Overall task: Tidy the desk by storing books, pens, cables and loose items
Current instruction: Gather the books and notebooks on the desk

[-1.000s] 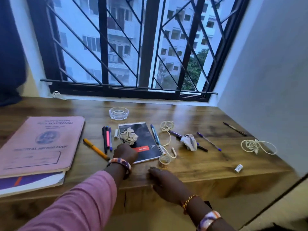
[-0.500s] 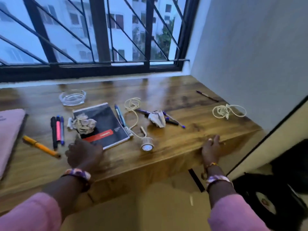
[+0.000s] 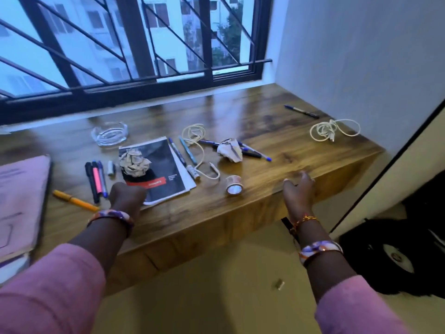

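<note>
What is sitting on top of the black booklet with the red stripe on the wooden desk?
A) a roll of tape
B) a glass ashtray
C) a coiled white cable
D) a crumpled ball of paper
D: a crumpled ball of paper rests on the far left part of the black booklet with the red stripe, while the roll of tape, coiled white cable and clear glass ashtray lie on the bare wooden desk.

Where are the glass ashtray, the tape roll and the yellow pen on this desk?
ashtray [image 3: 109,133]: head view, middle of the glass dish.
tape roll [image 3: 234,185]: head view, on its near round face.
yellow pen [image 3: 75,203]: head view, mid-barrel.
</note>
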### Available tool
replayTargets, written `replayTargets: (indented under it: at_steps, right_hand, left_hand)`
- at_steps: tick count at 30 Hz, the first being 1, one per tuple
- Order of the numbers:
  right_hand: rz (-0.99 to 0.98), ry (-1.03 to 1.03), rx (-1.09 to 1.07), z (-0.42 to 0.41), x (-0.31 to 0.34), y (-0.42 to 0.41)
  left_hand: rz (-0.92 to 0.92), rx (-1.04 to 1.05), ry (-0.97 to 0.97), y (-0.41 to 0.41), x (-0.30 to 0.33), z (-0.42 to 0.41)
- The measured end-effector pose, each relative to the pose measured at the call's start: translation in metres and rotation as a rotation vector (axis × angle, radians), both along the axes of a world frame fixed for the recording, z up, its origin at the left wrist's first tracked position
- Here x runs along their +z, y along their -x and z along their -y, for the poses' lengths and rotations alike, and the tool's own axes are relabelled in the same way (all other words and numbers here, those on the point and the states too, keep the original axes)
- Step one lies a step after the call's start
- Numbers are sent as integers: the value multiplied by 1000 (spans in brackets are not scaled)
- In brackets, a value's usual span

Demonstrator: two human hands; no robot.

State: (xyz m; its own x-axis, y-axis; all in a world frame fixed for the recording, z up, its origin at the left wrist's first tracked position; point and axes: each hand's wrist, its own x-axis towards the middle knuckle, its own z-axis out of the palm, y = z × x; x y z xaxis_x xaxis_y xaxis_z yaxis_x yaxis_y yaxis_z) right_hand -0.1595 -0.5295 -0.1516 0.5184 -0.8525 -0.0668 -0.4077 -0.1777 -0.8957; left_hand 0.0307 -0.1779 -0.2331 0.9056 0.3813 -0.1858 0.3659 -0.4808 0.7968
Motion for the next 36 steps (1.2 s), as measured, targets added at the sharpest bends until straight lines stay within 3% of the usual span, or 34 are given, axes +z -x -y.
replayTargets:
  at_steps: [2,4,7,10,15,18,22,25,28,31,36]
  right_hand:
    - [13,85,-45,-25,12,-1]
    - [69,231,16,-59,17,-1]
    - [296,404,396,-117,19,-2]
    - [385,447,788,-166,15,-2]
    - [234,333,1089,-200,11,-13]
    - [113,321,1128,-207,9,-17]
    - [138,318,1135,-211,10,-21]
    - [248,228,1050,-217,9,-30]
    - [316,130,799,-223,14,-38]
    - [284,-171,670,-216,13,-49]
    - [416,-726,697,-205,29,-59]
  left_hand:
    - [6,-32,101,68,81,20]
    - [10,-28,180,90,100,18]
    - [-5,-58,386,107,111,16]
    - [6,-70,465,121,122,17]
    - [46,-97,585,125,146,6]
    - [148,-12,563,120,158,-9]
    - [269,-10,481,120,176,-30]
    - [299,-41,581,121,188,-46]
    - [327,-123,787,120,199,-63]
    - [340,-311,958,124,208,-66]
    - [337,-597,1098,126,222,-69]
